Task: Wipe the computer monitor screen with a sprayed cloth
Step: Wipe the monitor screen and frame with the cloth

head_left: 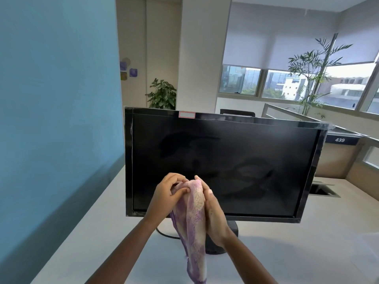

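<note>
Both my hands are up in front of the lower left part of the computer monitor [225, 160], and both are on the cloth [194, 222]. My left hand [167, 192] has its fingers curled and pinches the top of the cloth from the left. My right hand [213, 212] clasps the same bunched end from the right, with the fingers reaching up behind the fold and the thumb lying along its near edge. The cloth is fluffy, pink and purple, and it hangs from my hands in a long, narrow fold in front of the monitor's bottom bezel and its stand [232, 227]. Its lower end runs out of view at the bottom. I cannot tell whether any part of it touches the screen.

The monitor stands toward the back left of the white desk [307, 242]. It is dark, with faint smeary streaks across the glass and a small red-edged label [186, 114] on the top bezel. A black cable [164, 233] curls out from under its left side.

A blue partition [51, 99] runs along the desk's left edge. Near the far right of the desk is a cable slot [324, 190]. Beyond the desk are a leafy potted plant [163, 95], a tall palm [313, 78] by the windows, and a sign reading 439 [339, 140].
</note>
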Demonstrator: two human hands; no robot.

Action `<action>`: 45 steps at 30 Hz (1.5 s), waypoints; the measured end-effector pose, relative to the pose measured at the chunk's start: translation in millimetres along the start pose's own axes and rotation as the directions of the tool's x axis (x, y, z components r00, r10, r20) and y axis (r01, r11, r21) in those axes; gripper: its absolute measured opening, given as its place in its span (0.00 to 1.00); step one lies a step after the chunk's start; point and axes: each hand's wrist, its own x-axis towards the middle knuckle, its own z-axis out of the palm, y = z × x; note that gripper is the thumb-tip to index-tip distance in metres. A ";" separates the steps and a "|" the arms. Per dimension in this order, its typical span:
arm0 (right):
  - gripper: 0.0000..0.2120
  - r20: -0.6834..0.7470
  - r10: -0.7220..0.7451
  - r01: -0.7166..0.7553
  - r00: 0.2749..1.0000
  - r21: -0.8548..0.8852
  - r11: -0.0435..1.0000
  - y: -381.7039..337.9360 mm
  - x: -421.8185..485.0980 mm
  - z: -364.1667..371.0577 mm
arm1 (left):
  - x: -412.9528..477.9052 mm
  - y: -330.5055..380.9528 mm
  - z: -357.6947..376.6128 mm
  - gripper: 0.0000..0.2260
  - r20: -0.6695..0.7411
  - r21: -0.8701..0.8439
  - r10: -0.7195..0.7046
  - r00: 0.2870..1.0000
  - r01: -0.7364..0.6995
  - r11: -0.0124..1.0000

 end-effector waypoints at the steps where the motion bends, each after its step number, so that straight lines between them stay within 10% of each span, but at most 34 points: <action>1: 0.16 0.024 0.016 -0.017 1.000 0.015 1.000 -3.1 0.1 -2.9 | 1.2 2.8 3.2 0.07 -0.033 0.021 0.010 0.999 -0.009 1.000; 9: 0.10 0.153 0.027 0.010 0.988 -0.241 0.970 -26.9 0.1 -46.1 | 6.1 26.2 14.8 0.04 0.003 0.087 0.075 0.997 -0.075 0.993; 16: 0.02 0.319 -0.077 0.288 0.945 -0.693 0.661 -38.4 7.3 -109.2 | 11.5 41.8 18.9 0.03 0.247 0.110 0.102 0.964 -0.132 0.985; 23: 0.08 0.233 0.041 0.162 0.972 -0.783 0.600 -44.1 -1.7 -151.9 | 12.1 46.9 28.9 0.06 0.312 0.161 -0.020 0.950 -0.032 0.986; 45: 0.06 -0.229 0.400 -0.446 0.888 -0.210 0.870 -46.6 2.6 -134.6 | 21.5 57.2 64.5 0.05 0.264 0.252 -0.343 0.902 0.278 0.927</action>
